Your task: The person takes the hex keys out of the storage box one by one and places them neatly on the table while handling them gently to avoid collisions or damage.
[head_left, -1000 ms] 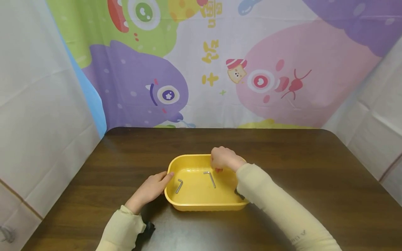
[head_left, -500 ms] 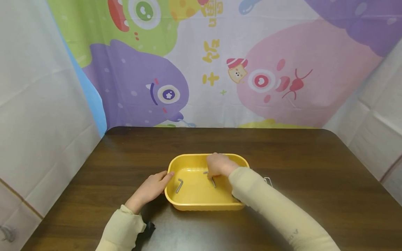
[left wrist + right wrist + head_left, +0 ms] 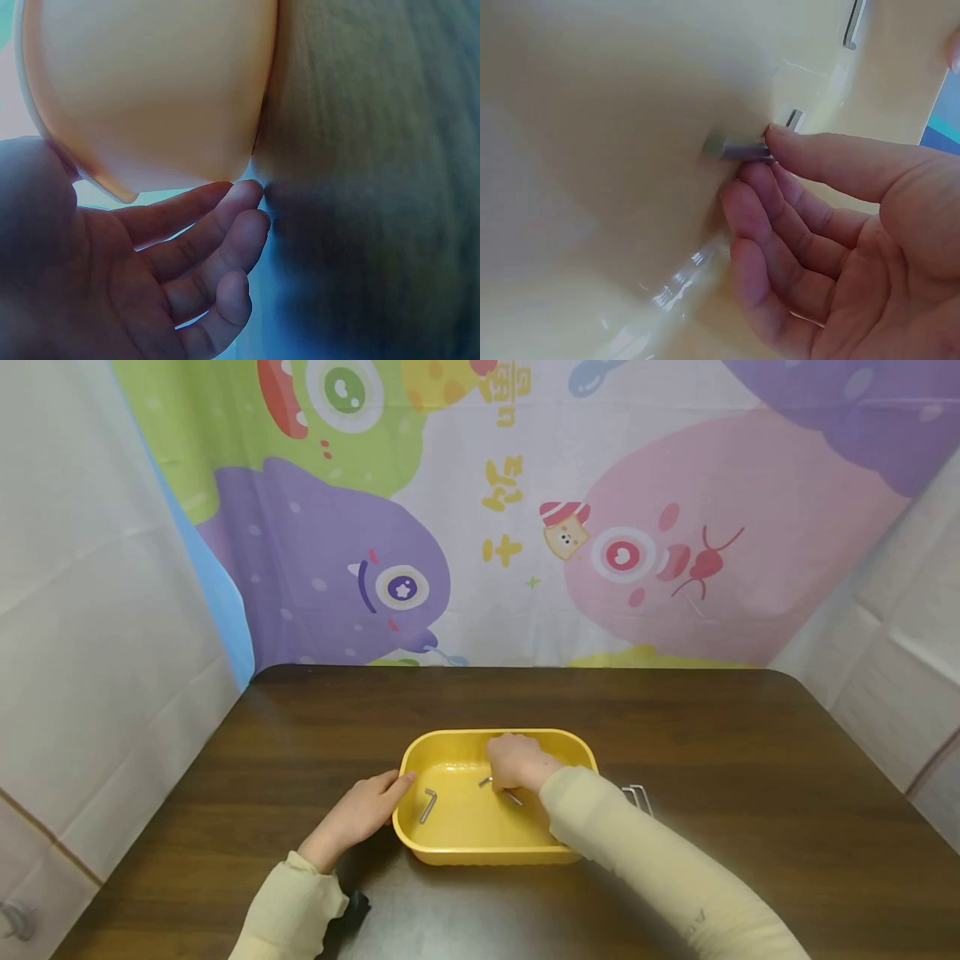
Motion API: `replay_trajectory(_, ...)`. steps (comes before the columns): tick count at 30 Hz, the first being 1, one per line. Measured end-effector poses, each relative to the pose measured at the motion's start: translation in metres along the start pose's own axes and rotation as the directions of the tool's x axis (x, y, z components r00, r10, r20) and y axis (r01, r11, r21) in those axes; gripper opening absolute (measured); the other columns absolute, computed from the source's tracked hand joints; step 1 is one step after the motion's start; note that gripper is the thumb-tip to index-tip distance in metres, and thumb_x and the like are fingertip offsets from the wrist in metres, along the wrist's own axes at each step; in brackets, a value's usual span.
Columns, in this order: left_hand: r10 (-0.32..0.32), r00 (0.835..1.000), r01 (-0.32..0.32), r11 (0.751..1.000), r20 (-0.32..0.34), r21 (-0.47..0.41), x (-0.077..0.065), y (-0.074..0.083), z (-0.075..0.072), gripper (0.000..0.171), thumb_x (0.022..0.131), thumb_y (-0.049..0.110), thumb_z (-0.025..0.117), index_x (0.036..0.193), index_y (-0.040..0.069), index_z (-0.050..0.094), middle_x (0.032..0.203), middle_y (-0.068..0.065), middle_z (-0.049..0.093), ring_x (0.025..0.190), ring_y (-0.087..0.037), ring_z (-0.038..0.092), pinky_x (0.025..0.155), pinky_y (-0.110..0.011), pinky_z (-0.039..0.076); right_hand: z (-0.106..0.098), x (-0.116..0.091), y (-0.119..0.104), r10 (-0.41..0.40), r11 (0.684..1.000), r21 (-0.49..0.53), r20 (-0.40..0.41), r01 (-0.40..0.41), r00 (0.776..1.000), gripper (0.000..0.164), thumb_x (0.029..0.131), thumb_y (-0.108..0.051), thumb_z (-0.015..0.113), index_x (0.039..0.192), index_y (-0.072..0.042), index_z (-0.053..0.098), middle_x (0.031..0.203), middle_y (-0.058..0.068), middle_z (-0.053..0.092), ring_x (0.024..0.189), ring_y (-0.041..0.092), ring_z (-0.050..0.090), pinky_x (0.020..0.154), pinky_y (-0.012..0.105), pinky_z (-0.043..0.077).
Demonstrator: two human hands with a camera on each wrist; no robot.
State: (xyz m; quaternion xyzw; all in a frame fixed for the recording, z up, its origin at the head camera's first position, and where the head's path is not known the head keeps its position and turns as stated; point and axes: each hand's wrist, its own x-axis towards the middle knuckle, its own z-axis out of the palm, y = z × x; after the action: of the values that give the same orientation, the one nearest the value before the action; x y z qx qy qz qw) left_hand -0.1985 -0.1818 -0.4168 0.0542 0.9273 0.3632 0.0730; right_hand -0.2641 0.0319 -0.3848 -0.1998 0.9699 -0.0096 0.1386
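A yellow plastic tray (image 3: 465, 835) sits on the table. My left hand (image 3: 360, 814) holds its left end, with the thumb over the rim and the fingers (image 3: 244, 236) along the outer wall. Inside the tray, my right hand (image 3: 517, 760) pinches a hex key (image 3: 746, 151) between thumb and fingertips, close over the tray floor. Both ends of this key stick out past the fingers, and its middle is hidden. Another, loose hex key (image 3: 428, 806) lies near the tray's left end.
On the table just right of the tray lie metal hex keys (image 3: 637, 797), partly covered by the right sleeve (image 3: 660, 860). A curtain with cartoon monsters (image 3: 480, 568) hangs behind the dark wooden table (image 3: 750, 752).
My right hand has moved left and toward me from the tray's back right onto the middle hex key, which it now grips and has turned. The left hand stays in place.
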Motion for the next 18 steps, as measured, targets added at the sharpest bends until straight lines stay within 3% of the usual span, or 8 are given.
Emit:
replay_trajectory(10, -0.012, 1.000, 0.012, 1.000, 0.010, -0.004, -0.0003, 0.0010, -0.0002, 0.039, 0.096, 0.041, 0.039, 0.107, 0.010, 0.059, 0.064, 0.000, 0.054, 0.061, -0.014, 0.051, 0.060, -0.027, 0.040, -0.0006, -0.0028, -0.0005, -0.035, 0.999, -0.007, -0.013, 0.034, 0.999, 0.018, 0.072, -0.005, 0.064, 0.061, -0.016, 0.055, 0.065, -0.003, 0.055, 0.064, 0.016, 0.050, 0.057, 0.032, 0.043)
replay_trajectory(18, -0.012, 1.000, 0.012, 1.000, 0.010, -0.003, -0.0003, 0.0008, -0.0004, 0.042, 0.095, 0.044, 0.038, 0.109, 0.010, 0.059, 0.069, 0.000, 0.056, 0.065, -0.013, 0.053, 0.064, -0.028, 0.041, -0.0010, -0.0041, 0.0003, -0.037, 0.999, 0.014, 0.013, 0.037, 0.999, 0.016, 0.076, -0.009, 0.064, 0.064, -0.017, 0.056, 0.066, -0.004, 0.056, 0.064, 0.015, 0.052, 0.061, 0.032, 0.042)
